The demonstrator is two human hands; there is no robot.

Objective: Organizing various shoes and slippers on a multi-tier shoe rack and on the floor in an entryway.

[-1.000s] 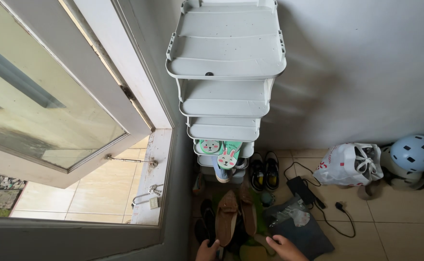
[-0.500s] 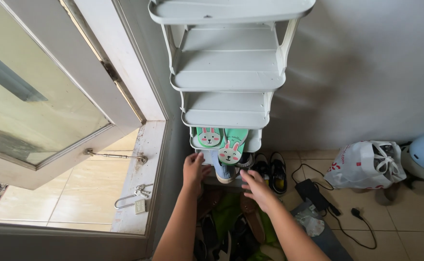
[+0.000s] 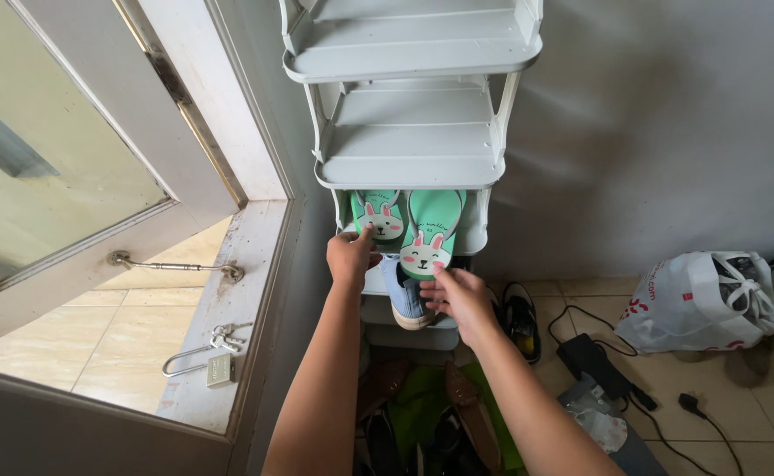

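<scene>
Up close, green bunny-face slippers (image 3: 413, 231), hands touching heels

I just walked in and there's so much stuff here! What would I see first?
Your eye lands first on the two green bunny slippers on a lower shelf of the tall grey shoe rack against the wall. The left hand touches the left slipper and the right hand is at the toe of the right one. To the right, a white plastic bag sits on the tiled floor.
</scene>
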